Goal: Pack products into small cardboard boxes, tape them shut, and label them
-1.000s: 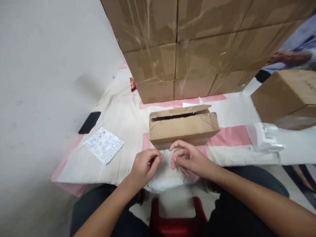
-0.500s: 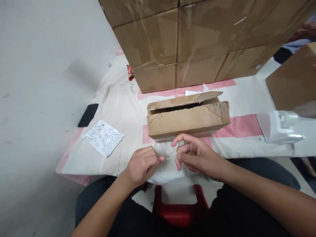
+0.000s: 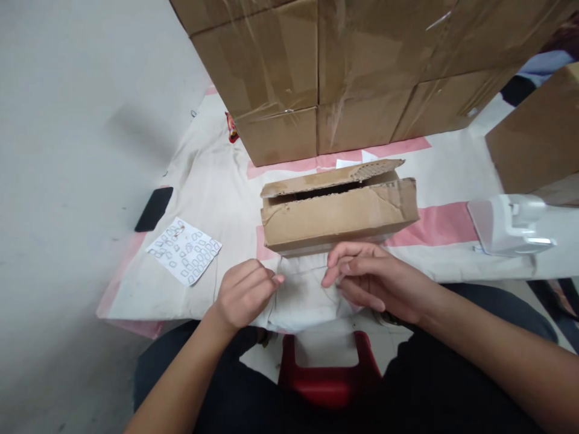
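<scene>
My left hand (image 3: 248, 292) is closed in a loose fist over the front of the table, its thumb and index finger pinched at a thin, pale thread. The barely visible thread (image 3: 310, 271) runs across to my right hand (image 3: 373, 277). There the thumb and bent index finger come together around it, while the lower fingers are spread loosely. Just behind my hands lies a worn cardboard box (image 3: 339, 217) with torn edges. Its top flap is slightly raised, leaving a dark slit, and its contents are hidden.
Taped cardboard cartons (image 3: 275, 66) are stacked at the back, with another carton (image 3: 534, 132) at right. A white plastic device (image 3: 509, 226) stands right. Left are a black phone (image 3: 154, 209) and a marked paper (image 3: 184, 250). A red stool (image 3: 328, 386) sits below the table edge.
My hands have moved farther apart, the left going left and the right going right. My right fingers have drawn closer together. The view has shifted slightly; the box stays put.
</scene>
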The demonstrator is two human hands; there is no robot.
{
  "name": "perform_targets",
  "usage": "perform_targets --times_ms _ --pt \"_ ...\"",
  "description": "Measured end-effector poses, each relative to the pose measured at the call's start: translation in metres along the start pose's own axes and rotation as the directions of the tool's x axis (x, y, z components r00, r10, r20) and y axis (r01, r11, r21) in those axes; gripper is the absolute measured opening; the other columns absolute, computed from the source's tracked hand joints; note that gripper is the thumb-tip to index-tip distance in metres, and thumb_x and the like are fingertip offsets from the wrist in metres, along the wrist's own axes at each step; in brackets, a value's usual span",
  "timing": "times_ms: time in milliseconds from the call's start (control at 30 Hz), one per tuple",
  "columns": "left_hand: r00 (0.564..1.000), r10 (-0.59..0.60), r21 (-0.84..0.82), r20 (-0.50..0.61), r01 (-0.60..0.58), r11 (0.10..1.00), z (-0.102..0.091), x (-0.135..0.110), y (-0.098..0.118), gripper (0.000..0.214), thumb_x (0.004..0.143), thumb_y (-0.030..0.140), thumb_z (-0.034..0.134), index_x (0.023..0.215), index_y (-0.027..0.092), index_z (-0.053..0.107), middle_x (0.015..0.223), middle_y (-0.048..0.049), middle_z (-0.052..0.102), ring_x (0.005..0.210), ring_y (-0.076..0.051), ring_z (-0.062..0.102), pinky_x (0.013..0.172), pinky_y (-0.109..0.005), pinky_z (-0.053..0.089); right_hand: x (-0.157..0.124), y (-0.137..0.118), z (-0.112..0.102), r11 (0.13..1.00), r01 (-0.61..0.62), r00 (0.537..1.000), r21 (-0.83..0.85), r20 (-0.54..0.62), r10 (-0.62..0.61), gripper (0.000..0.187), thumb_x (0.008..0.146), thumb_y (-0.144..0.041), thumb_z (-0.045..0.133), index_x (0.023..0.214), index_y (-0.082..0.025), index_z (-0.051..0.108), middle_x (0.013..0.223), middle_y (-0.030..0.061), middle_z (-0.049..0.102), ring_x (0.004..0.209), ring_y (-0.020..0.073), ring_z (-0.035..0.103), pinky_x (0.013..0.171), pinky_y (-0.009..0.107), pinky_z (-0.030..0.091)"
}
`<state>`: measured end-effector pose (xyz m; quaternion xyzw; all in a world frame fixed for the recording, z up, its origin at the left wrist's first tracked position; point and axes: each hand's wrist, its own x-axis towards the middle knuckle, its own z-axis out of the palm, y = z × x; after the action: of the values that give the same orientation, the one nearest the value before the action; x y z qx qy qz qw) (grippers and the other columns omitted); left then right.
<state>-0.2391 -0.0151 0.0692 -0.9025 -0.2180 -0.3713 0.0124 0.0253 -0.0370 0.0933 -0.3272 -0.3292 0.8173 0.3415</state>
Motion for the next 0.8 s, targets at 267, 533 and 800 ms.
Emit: perform_targets --times_ms 267,533,800 --pt "0.998 0.054 0.036 -0.023 -0.053 0.998 0.001 -0.006 0.009 0.017 0.089 0.003 0.062 0.085 0.018 0.055 0.067 -0.0026 0.061 0.062 -0.014 0.050 0.057 -0.029 0.041 0.003 0.007 0.006 0.941 0.165 0.950 -0.296 -0.207 -0.232 0.022 0.087 -0.037 0.072 0.090 -0.017 0.062 0.088 0.0039 0.076 0.039 0.0032 0.045 0.037 0.019 0.039" --pt "0.979 -0.179 -0.224 -0.096 0.154 0.962 0.012 -0.003 0.025 0.021 0.093 0.003 0.055 0.083 0.020 0.049 0.064 0.0024 0.056 0.057 -0.010 0.047 0.055 -0.024 0.042 0.003 0.005 0.011 0.764 0.337 0.838 -0.551 -0.195 -0.510 0.015 0.090 -0.033 0.069 0.086 -0.019 0.065 0.095 0.0041 0.068 0.057 0.0065 0.057 0.049 0.020 0.052" --pt "0.966 -0.229 -0.202 -0.122 0.202 0.958 0.020 -0.004 0.026 0.024 0.092 0.004 0.059 0.080 0.020 0.047 0.065 0.0024 0.059 0.056 -0.010 0.049 0.056 -0.023 0.040 0.003 0.009 0.017 0.759 0.385 0.811 -0.526 -0.199 -0.550 0.018 0.094 -0.037 0.068 0.089 -0.021 0.063 0.089 0.0047 0.073 0.048 0.0078 0.057 0.043 0.022 0.049"
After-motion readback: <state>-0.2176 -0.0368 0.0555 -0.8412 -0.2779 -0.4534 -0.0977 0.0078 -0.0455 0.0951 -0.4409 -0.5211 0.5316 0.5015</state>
